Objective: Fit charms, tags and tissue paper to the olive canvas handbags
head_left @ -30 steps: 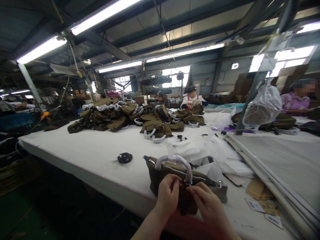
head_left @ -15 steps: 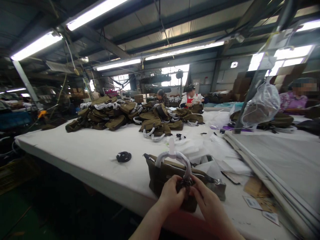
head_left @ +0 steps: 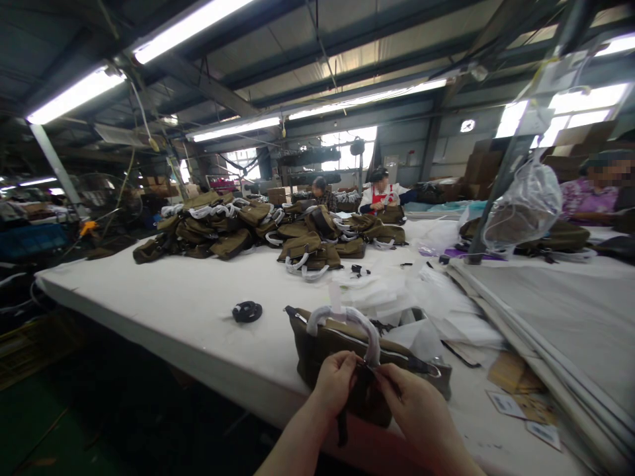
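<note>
An olive-green handbag (head_left: 317,337) stands upright at the table's front edge, its looped handle (head_left: 370,330) wrapped in whitish film. At the near base of that handle, my left hand (head_left: 337,380) pinches a small dark piece, too small to make out clearly. Close beside it, on the right, my right hand (head_left: 404,393) has its thumb and fingertips pressed together at the same spot. A dark strap end (head_left: 342,426) hangs below my left hand. The bag's right end has a metal ring on a dark tab.
A coiled black strap (head_left: 247,311) lies left of the bag on the white table (head_left: 149,291). Behind is a pile of olive bags (head_left: 231,241). White sheets (head_left: 426,291), cards (head_left: 506,403) and a metal post are at right. People sit beyond.
My fingers have shifted slightly at the handle base and my right hand sits a little farther right. A dark strap end now hangs below my left hand.
</note>
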The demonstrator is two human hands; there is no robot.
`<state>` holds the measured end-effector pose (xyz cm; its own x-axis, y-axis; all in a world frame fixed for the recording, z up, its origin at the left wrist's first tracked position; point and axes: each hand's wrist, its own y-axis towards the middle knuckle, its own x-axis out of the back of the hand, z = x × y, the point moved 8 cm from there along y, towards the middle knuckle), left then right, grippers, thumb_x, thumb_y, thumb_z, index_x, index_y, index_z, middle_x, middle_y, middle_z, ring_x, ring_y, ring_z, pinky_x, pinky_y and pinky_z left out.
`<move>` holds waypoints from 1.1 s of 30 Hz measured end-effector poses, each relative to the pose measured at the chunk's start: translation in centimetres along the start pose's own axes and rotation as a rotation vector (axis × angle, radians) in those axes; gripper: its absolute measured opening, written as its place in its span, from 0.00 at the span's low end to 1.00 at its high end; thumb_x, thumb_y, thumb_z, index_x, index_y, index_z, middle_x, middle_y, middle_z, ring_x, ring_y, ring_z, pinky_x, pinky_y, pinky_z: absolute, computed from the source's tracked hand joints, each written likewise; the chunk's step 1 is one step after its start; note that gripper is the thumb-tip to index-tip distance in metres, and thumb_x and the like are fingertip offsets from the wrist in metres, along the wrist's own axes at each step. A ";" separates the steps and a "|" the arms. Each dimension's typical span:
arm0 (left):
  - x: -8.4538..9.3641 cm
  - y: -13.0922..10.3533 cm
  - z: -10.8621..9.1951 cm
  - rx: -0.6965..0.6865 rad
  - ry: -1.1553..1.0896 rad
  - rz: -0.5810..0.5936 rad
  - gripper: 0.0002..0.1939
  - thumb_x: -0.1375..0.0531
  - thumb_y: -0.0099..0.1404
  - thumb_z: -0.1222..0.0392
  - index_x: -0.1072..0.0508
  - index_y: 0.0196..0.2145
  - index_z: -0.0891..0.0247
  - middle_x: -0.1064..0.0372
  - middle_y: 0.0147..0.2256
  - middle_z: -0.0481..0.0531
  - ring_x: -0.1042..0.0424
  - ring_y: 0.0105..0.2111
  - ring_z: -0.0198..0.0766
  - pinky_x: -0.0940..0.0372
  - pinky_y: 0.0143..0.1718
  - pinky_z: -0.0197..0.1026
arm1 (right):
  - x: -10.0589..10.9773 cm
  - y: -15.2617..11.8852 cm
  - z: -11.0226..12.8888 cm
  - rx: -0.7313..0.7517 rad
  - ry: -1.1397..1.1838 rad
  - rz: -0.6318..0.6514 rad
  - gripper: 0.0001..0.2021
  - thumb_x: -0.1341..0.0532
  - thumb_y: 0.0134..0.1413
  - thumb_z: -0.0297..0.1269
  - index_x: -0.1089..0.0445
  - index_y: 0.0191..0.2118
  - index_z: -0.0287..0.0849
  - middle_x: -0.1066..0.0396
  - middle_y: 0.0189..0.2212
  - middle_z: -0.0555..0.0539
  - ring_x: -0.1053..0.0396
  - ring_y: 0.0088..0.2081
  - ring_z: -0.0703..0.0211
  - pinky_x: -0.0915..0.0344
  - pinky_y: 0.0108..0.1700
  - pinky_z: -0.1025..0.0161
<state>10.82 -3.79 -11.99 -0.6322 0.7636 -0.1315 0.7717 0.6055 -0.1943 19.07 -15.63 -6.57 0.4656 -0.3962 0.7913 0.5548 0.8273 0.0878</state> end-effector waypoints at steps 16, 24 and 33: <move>-1.5 -1.2 0.3 -0.025 0.017 0.005 0.17 0.41 0.59 0.44 0.32 0.33 0.63 0.37 0.18 0.43 0.40 0.13 0.30 0.46 0.15 0.34 | -0.2 -0.6 1.9 0.004 -0.317 -0.110 0.12 0.48 0.66 0.37 0.28 0.36 0.48 0.21 0.31 0.50 0.23 0.33 0.54 0.41 0.32 0.62; -0.7 -1.4 0.8 -0.026 -0.044 -0.014 0.19 0.37 0.54 0.43 0.32 0.32 0.63 0.33 0.20 0.46 0.33 0.18 0.35 0.37 0.21 0.37 | -1.1 -0.4 1.5 0.022 -0.147 -0.045 0.12 0.49 0.66 0.40 0.30 0.35 0.47 0.23 0.30 0.49 0.23 0.34 0.52 0.39 0.33 0.60; 0.6 -1.7 -0.8 -0.088 0.131 -0.030 0.10 0.37 0.55 0.55 0.27 0.26 0.66 0.30 0.25 0.49 0.33 0.27 0.35 0.40 0.32 0.36 | -1.4 -0.7 1.4 0.040 -0.058 0.061 0.12 0.49 0.64 0.41 0.28 0.38 0.50 0.22 0.35 0.50 0.24 0.38 0.51 0.35 0.39 0.58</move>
<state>9.20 -4.19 -11.00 -0.6447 0.7644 0.0019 0.7596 0.6410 -0.1100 17.02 -15.12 -6.88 0.4562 -0.3218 0.8296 0.4981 0.8649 0.0616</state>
